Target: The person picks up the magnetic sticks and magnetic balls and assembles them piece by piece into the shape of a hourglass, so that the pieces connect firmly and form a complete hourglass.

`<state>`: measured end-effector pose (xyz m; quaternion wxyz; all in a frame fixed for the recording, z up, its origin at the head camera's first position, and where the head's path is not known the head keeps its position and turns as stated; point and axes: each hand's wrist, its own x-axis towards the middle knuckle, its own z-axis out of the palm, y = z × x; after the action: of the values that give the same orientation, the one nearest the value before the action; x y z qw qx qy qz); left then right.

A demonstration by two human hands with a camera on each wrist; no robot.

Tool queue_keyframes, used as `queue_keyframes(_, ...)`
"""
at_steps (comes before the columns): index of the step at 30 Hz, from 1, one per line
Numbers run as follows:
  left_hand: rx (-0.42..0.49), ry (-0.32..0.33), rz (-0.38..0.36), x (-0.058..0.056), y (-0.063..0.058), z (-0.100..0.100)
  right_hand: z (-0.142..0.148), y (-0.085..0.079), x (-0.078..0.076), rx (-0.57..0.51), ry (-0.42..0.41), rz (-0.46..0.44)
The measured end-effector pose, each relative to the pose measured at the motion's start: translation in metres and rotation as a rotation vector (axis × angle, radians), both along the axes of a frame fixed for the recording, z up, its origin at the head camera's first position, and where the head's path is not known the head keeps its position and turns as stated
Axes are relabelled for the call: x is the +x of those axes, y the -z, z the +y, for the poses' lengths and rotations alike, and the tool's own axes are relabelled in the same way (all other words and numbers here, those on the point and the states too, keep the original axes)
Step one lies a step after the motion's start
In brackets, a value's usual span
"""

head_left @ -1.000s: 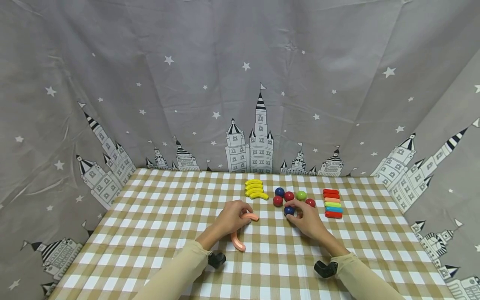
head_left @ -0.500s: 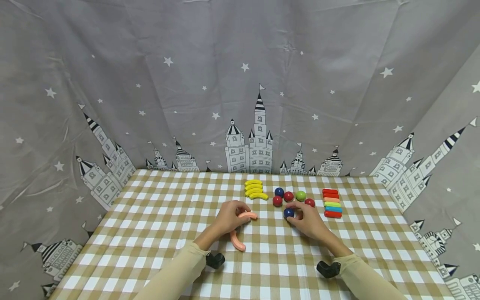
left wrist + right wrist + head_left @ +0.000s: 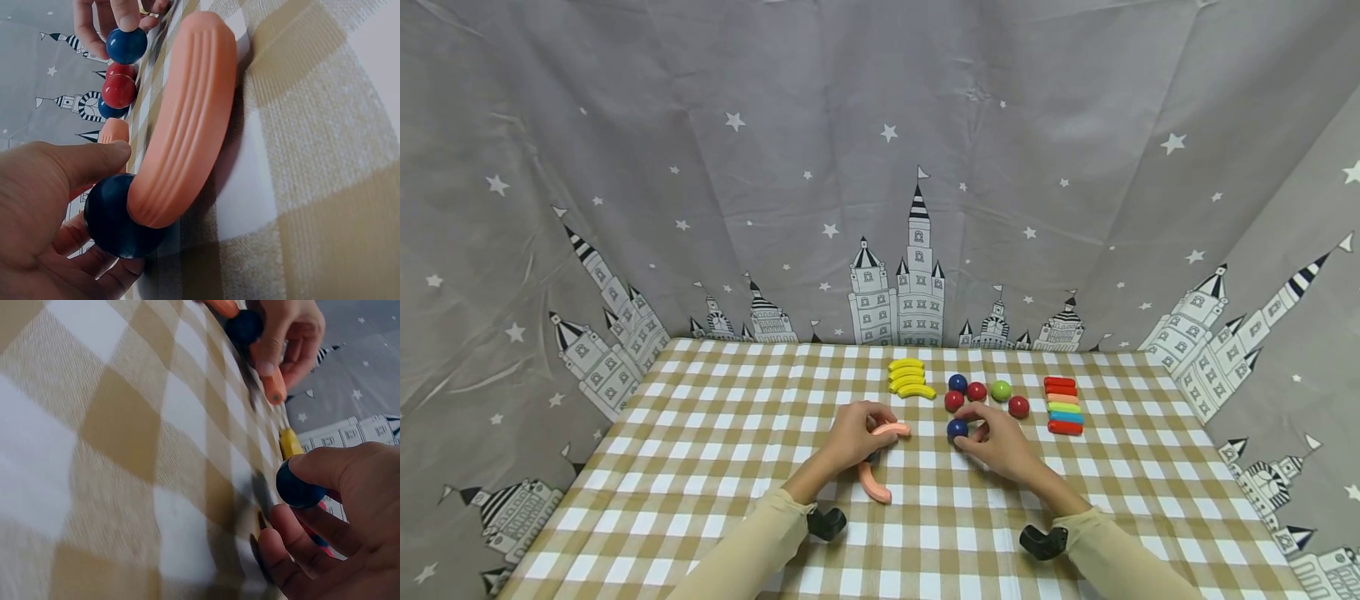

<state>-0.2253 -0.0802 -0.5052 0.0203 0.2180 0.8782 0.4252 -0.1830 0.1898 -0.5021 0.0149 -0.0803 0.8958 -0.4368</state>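
Observation:
My left hand (image 3: 852,435) pinches an orange curved stick (image 3: 892,429) between thumb and fingers. A blue ball (image 3: 119,215) sits at the inner end of that stick, partly hidden behind my fingers. From the same ball a second orange curved stick (image 3: 194,112) runs toward the near side of the table, close over the cloth. To the right, my right hand (image 3: 1000,442) holds another blue ball (image 3: 957,429) with thumb and fingertips. In the right wrist view this ball (image 3: 299,486) shows above the cloth, with its shadow below.
Behind the hands lie several yellow curved sticks (image 3: 907,377). Beside them are a blue ball (image 3: 957,383), red balls (image 3: 976,391) and a green ball (image 3: 1002,391). A row of short coloured sticks (image 3: 1063,407) lies farther right on the checked tablecloth (image 3: 700,467).
My right hand has moved left with the blue ball, away from the other balls and toward the orange stick. My left hand has shifted slightly left and stays on the orange curved stick.

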Motion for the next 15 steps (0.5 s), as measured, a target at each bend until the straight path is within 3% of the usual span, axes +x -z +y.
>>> queue_keyframes(15,0.007,-0.005,-0.02,0.0,0.001,-0.002,-0.038,0.011,-0.007,-0.073,-0.111,0.051)
